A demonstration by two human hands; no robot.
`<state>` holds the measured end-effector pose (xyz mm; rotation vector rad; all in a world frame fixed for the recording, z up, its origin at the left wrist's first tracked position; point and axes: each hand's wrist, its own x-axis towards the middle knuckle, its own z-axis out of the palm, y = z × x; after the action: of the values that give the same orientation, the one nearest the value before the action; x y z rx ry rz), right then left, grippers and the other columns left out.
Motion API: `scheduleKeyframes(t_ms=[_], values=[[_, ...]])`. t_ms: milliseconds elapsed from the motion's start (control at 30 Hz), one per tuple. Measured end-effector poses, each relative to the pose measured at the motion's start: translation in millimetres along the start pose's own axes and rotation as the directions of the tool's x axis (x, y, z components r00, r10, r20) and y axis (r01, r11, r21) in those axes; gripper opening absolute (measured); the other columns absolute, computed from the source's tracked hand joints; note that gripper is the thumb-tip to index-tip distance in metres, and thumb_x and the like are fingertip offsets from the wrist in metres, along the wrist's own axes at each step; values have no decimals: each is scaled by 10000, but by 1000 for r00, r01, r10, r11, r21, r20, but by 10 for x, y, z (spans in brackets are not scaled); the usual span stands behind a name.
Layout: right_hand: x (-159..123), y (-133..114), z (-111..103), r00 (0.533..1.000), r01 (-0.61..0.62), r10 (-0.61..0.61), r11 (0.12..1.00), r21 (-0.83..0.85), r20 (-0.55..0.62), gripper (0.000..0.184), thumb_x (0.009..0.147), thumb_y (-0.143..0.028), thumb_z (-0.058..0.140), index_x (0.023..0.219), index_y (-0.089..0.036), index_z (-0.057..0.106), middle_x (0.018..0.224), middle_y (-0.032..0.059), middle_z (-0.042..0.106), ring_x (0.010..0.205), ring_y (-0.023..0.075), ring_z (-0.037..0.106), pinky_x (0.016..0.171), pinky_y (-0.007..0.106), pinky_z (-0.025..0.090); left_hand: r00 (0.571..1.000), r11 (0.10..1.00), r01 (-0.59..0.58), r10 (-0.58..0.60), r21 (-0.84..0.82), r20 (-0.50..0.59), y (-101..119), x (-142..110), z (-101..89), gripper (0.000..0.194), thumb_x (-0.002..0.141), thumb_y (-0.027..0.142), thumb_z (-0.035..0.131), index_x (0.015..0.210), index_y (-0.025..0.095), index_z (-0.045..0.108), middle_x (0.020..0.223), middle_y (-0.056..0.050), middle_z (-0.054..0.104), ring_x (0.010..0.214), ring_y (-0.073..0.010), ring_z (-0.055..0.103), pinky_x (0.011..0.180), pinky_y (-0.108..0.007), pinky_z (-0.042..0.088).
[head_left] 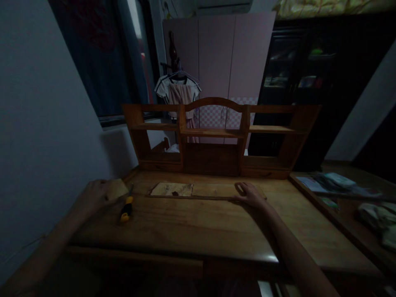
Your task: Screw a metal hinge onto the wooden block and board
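Note:
My left hand (96,193) is at the left side of the wooden desk, its fingers closed on a flat, pale yellowish piece (117,189) whose material I cannot make out. Just right of it lies a screwdriver-like tool (126,209) with a yellow and black handle, its thin tip pointing away from me. A long, narrow wooden board (213,191) lies crosswise on the desk. The left part of its surface is paler and rough, with a dark spot. Near the board's right end, my right hand (250,195) grips it, thumb at the near edge and fingers across the top.
Along the back of the desk (185,227) stands a wooden shelf unit (213,133). A wall (62,123) closes the left side. On the right, beyond a raised edge, lie papers and plastic packets (337,181) and a crumpled cloth item (379,220). An open drawer front (136,260) juts below.

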<state>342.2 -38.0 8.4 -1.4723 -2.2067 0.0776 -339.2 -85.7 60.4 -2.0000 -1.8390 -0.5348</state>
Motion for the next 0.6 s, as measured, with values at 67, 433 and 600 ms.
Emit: scheduleKeyframes(t_ms=[67,433,600], values=[[-5,-8,-10,1000,0,0,1000,8,6,680,763,-707,599,1270,-254,589,1208,106,616,1116,274,557,973,392,398,993,995,-81,86,61,-84,330,232,-206,728,741,630,604,1282,147,540,1201,-158,545,1152,-389,474,961,-530,443],[-28,-76,-41,1000,-25,25,996,80,-6,640,837,-664,543,1327,-253,544,1268,112,590,1188,278,532,1010,434,390,743,451,-428,669,-783,-21,3500,612,287,906,690,504,803,1459,259,391,1335,-105,457,1239,-274,491,1060,-411,437],[-21,-172,-92,999,-27,31,989,144,-22,511,959,-562,388,1345,-252,517,1304,100,572,1181,242,552,992,410,428,701,458,-442,713,-771,22,3644,376,593,982,618,546,828,1445,224,409,1357,-121,461,1254,-305,464,1074,-431,414]])
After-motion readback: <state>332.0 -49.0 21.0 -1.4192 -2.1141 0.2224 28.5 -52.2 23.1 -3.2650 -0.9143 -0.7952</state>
